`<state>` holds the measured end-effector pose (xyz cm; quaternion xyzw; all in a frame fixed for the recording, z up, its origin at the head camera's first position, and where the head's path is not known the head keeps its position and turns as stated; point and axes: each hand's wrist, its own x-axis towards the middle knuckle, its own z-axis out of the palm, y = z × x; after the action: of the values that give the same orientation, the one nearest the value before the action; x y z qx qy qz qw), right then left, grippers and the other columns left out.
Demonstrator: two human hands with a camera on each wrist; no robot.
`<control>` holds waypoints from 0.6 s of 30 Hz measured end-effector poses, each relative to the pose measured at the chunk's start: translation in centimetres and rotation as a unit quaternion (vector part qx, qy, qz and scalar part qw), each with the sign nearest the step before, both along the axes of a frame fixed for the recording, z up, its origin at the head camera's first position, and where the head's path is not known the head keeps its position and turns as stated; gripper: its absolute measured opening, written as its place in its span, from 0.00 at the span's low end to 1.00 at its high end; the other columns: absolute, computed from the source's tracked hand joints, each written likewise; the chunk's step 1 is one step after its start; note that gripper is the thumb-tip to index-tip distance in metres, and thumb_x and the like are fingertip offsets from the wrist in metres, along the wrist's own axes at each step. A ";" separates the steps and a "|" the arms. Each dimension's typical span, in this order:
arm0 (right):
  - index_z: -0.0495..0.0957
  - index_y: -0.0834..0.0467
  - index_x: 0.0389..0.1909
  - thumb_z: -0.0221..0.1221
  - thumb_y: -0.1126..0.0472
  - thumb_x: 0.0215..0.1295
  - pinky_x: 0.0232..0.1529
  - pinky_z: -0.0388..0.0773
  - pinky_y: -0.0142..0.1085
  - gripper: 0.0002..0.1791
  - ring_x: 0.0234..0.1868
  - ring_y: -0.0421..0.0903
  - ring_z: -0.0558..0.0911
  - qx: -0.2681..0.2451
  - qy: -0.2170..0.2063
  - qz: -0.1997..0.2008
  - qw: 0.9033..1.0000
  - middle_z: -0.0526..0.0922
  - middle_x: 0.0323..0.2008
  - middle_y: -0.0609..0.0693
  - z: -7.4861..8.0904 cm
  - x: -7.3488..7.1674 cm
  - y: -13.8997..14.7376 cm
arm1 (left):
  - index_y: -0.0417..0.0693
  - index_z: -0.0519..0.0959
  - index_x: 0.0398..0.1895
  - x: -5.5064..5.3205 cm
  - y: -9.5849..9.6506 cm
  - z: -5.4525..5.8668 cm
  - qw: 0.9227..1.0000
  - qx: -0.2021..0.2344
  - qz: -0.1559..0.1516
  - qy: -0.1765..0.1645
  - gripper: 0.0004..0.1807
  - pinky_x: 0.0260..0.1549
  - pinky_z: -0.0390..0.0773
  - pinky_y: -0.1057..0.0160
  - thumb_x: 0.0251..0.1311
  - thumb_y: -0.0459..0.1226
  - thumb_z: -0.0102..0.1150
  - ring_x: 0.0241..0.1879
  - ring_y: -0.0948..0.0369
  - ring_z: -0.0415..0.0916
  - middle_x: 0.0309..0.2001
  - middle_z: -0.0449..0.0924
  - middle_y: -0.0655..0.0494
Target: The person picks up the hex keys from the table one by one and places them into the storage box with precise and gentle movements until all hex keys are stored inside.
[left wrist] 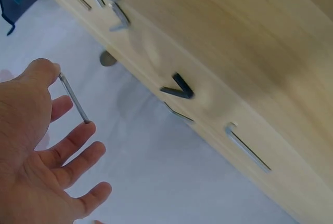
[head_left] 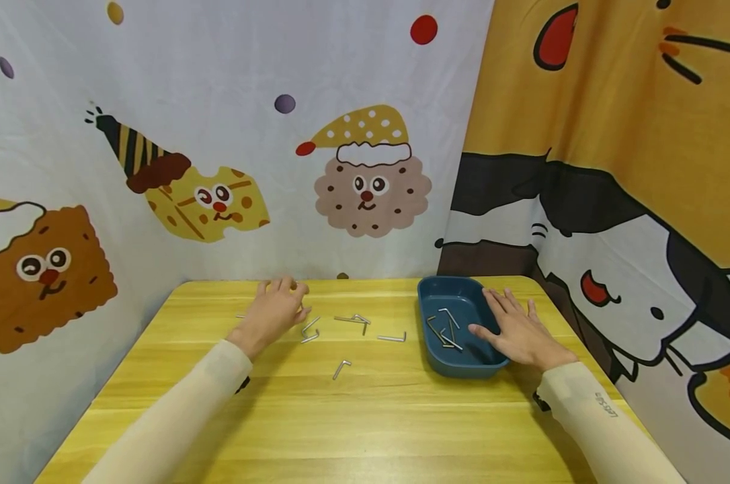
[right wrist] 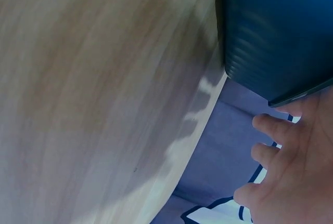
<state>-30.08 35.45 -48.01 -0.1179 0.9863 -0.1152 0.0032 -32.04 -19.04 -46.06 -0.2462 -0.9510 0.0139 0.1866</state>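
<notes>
Held above the far part of the table, my left hand pinches a silver hex key between the thumb and a fingertip, its other fingers spread. My right hand rests on the right rim of a blue bin, fingers stretched out and the thumb reaching over the inside. Several hex keys lie in that bin. On the table, one hex key lies left of the bin and another hex key lies closer to me. A dark hex key shows below the left hand in the left wrist view.
The yellow wood-grain table ends at a white printed curtain behind it. An orange printed curtain hangs along the right. More hex keys lie near the middle of the tabletop.
</notes>
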 end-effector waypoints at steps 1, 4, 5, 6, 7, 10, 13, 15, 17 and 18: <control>0.49 0.62 0.96 0.54 0.22 0.84 0.87 0.33 0.86 0.61 0.94 0.80 0.47 0.000 0.000 0.000 1.000 0.53 0.94 0.71 0.0 0.0 0.0 | 0.45 0.83 0.61 0.1 0.3 0.0 1.000 -0.003 -0.003 0.000 0.20 0.68 0.85 0.28 0.82 0.49 0.74 0.62 0.39 0.86 0.60 0.87 0.39; 0.49 0.62 0.96 0.54 0.22 0.84 0.87 0.33 0.86 0.61 0.94 0.79 0.47 0.001 -0.002 0.000 1.000 0.53 0.94 0.71 0.0 0.0 0.0 | 0.46 0.82 0.61 0.3 1.2 0.1 1.000 -0.005 -0.010 -0.004 0.20 0.70 0.84 0.28 0.82 0.49 0.74 0.64 0.40 0.85 0.61 0.86 0.40; 0.49 0.62 0.97 0.54 0.22 0.84 0.87 0.33 0.86 0.61 0.94 0.79 0.47 0.001 -0.001 0.000 1.000 0.53 0.94 0.71 0.0 0.0 0.0 | 0.47 0.82 0.61 0.3 1.5 0.1 1.000 -0.003 -0.012 -0.005 0.20 0.70 0.84 0.28 0.82 0.49 0.74 0.65 0.41 0.85 0.62 0.86 0.40; 0.49 0.62 0.97 0.54 0.23 0.85 0.87 0.33 0.86 0.61 0.94 0.79 0.47 0.001 -0.001 0.001 1.000 0.53 0.94 0.71 0.0 0.0 0.0 | 0.47 0.83 0.61 0.3 1.8 0.1 1.000 -0.003 -0.014 -0.004 0.20 0.70 0.84 0.28 0.82 0.50 0.74 0.64 0.41 0.85 0.62 0.86 0.41; 0.49 0.62 0.97 0.55 0.23 0.85 0.87 0.32 0.86 0.61 0.94 0.79 0.46 0.001 -0.001 0.001 1.000 0.53 0.94 0.71 0.0 0.0 0.0 | 0.48 0.83 0.61 0.4 2.1 0.2 1.000 -0.002 -0.017 -0.004 0.20 0.71 0.84 0.28 0.82 0.50 0.74 0.64 0.42 0.85 0.62 0.86 0.41; 0.49 0.62 0.97 0.55 0.23 0.85 0.87 0.33 0.86 0.61 0.94 0.79 0.47 0.001 0.000 0.001 1.000 0.53 0.94 0.71 -0.1 0.0 0.1 | 0.48 0.83 0.61 0.4 3.1 0.4 1.000 -0.006 -0.025 0.003 0.20 0.71 0.84 0.30 0.82 0.51 0.73 0.63 0.43 0.86 0.62 0.87 0.43; 0.49 0.62 0.97 0.55 0.23 0.85 0.87 0.32 0.86 0.61 0.95 0.79 0.46 0.001 0.001 0.000 1.000 0.53 0.94 0.71 -0.1 -0.1 0.1 | 0.49 0.83 0.60 0.5 4.1 0.6 0.999 -0.007 -0.033 0.008 0.20 0.70 0.85 0.32 0.82 0.52 0.74 0.62 0.44 0.87 0.61 0.86 0.44; 0.49 0.62 0.97 0.56 0.24 0.85 0.88 0.31 0.85 0.60 0.95 0.79 0.46 -0.002 0.000 -0.001 1.000 0.52 0.94 0.71 -0.2 -0.1 0.1 | 0.50 0.82 0.60 0.5 4.8 0.7 0.999 -0.006 -0.035 0.003 0.20 0.71 0.85 0.32 0.83 0.52 0.73 0.63 0.44 0.87 0.61 0.86 0.44; 0.49 0.62 0.97 0.56 0.25 0.85 0.88 0.31 0.85 0.60 0.95 0.79 0.45 -0.002 0.001 -0.002 1.000 0.52 0.94 0.71 -0.2 -0.1 0.1 | 0.50 0.81 0.60 0.5 5.5 0.8 0.999 -0.006 -0.038 0.001 0.19 0.72 0.85 0.31 0.83 0.53 0.72 0.64 0.44 0.86 0.62 0.86 0.44; 0.49 0.61 0.97 0.56 0.25 0.85 0.88 0.30 0.85 0.60 0.95 0.78 0.45 -0.001 0.000 -0.003 1.000 0.52 0.94 0.71 -0.3 -0.2 0.2 | 0.51 0.81 0.60 0.5 5.9 0.8 0.999 -0.006 -0.038 -0.001 0.19 0.72 0.84 0.31 0.84 0.53 0.71 0.65 0.44 0.86 0.62 0.86 0.44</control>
<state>-30.24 35.61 -48.26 -0.1151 0.9865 -0.1165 0.0026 -31.55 -13.15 -45.25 -0.2837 -0.9410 0.0121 0.1841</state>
